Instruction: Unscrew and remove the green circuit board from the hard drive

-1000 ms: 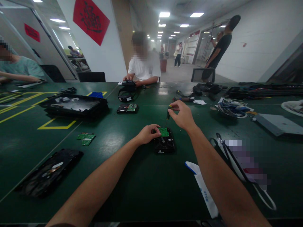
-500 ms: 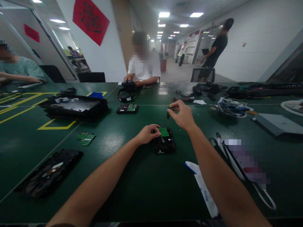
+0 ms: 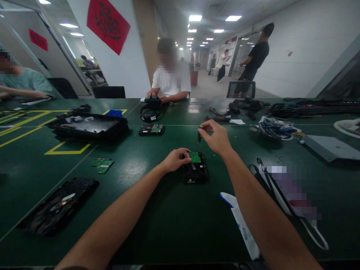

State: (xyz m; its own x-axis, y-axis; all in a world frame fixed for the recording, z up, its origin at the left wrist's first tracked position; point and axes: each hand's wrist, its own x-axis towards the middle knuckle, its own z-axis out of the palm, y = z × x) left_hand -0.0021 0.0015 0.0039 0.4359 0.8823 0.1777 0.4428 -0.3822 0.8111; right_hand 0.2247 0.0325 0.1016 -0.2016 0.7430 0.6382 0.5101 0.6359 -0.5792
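Note:
A black hard drive (image 3: 195, 173) lies on the green table in front of me, a green circuit board (image 3: 194, 156) on its far half. My left hand (image 3: 177, 159) is closed on the drive's left edge, its fingertips at the board. In my right hand (image 3: 216, 135) is a small dark screwdriver (image 3: 199, 135) with a yellow top, gripped in the fingers. The screwdriver stands upright, its thin shaft pointing down at the board's far edge. Whether the tip touches a screw is too small to tell.
Another hard drive (image 3: 151, 129) lies farther off, with loose green boards (image 3: 102, 165) and an opened drive casing (image 3: 60, 206) at left. Black trays (image 3: 87, 125) stand behind them. Bundled cables (image 3: 275, 127) and a grey box (image 3: 332, 148) are at right. A person (image 3: 171, 80) sits opposite.
My right hand and the screwdriver have shifted very slightly, the screwdriver now more upright. My left hand and the hard drive stay in place. In the background, standing people have moved.

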